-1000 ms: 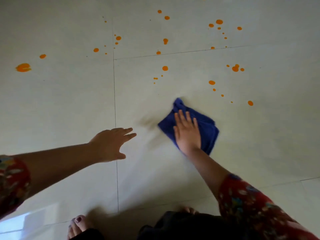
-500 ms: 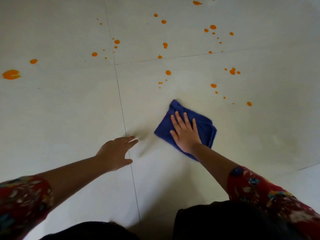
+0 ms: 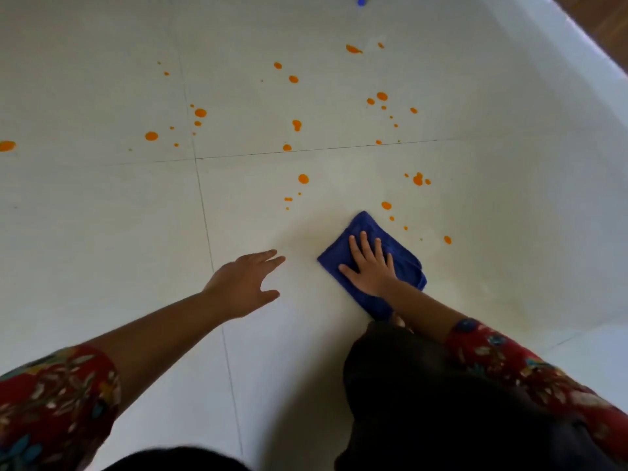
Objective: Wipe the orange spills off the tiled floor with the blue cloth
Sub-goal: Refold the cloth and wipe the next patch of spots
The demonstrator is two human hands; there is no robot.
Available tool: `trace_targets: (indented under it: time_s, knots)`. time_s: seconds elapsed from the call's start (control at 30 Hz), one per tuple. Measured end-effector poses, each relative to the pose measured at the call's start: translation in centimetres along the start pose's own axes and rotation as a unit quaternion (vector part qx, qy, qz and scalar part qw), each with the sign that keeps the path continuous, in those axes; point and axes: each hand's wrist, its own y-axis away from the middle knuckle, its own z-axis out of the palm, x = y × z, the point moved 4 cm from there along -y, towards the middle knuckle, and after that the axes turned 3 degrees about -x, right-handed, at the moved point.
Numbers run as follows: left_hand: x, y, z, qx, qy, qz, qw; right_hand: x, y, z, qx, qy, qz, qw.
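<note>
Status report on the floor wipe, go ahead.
Right hand flat on blue cloth, pressing it to the tiled floor. Left hand open, empty. Orange spills remain ahead of cloth. Nothing in the way.

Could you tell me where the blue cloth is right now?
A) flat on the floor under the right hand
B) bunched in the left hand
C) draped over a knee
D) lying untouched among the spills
A: the right hand lies spread, palm down, on the blue cloth, pressing it to the tiled floor, while the left hand is empty.
</note>
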Motion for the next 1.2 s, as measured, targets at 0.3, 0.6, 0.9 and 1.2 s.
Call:
trace_targets:
  time_s: [0.3,0.6,0.9,1.2]
  knots:
    - [2.2,-7.5,-0.9,-0.031,-0.050,-0.004,0.998,7.8,-2.4,-0.4,0.083,0.025,-0.047,0.995]
    - [6.5,-11.3,0.5,0.011,-0.024,0.003,1.000,11.5,0.2,1.7,0.152,0.076,-0.220,0.961]
    - [10.1,-16.7,1.3,0.048,0.029,-0.030,0.998,10.9,-1.6,0.4,0.177,0.087,-0.237,0.951]
    - [10.5,-18.3,2.5,0.098,0.033,-0.036,0.994,18.2,-3.6,-3.0,0.198,0.044,-0.073,0.977]
